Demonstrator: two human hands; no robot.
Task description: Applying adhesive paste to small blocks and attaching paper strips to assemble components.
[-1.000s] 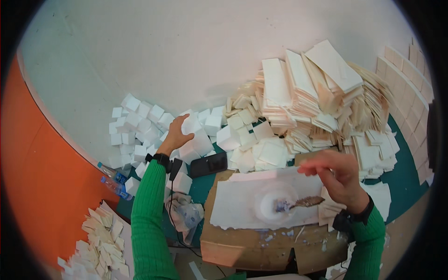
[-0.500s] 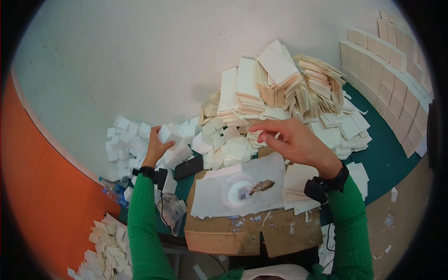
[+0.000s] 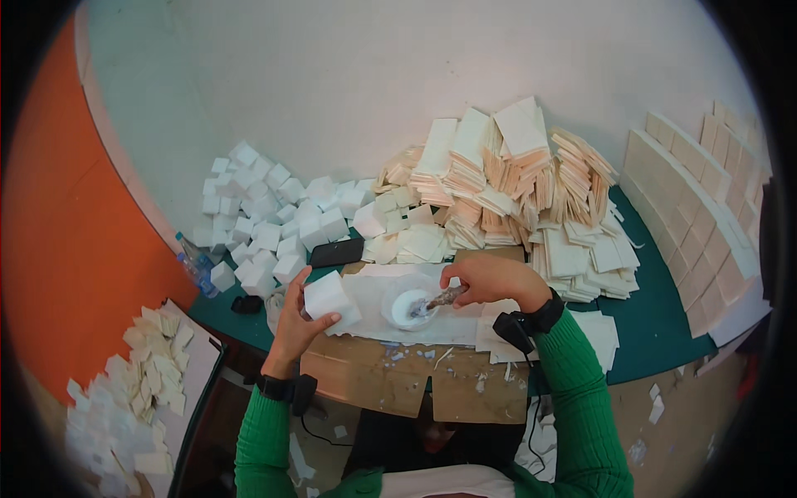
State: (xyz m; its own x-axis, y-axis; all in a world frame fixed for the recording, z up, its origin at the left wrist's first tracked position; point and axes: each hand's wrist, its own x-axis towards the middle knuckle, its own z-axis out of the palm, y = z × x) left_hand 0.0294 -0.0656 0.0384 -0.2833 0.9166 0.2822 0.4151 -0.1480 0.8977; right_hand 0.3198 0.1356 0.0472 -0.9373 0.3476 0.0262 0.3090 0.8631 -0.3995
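Note:
A white foam block [image 3: 332, 302] sits in my left hand [image 3: 297, 326], thumb on its near side and fingers behind it. It is tilted just off the left end of the white sheet [image 3: 369, 290]. My right hand [image 3: 490, 284] is closed around the brownish, crusted handle of a brush [image 3: 446, 299]. Its tip rests inside a small round white dish [image 3: 403, 314] with greyish residue in it. The dish stands on the sheet, which lies over brown cardboard [image 3: 365, 365] at the table's front edge.
Behind my left hand lie a heap of white blocks [image 3: 257, 195] and a dark phone [image 3: 336, 252]. Stacks of cream sheets [image 3: 498, 166] stand at the back. Block walls [image 3: 681, 199] rise at the right. Plastic bottles [image 3: 198, 266] are on the left.
My left hand has taken a block off the heap and brought it nearer, beside the sheet. My right hand has come down and gripped the brush at the dish. The view has shifted.

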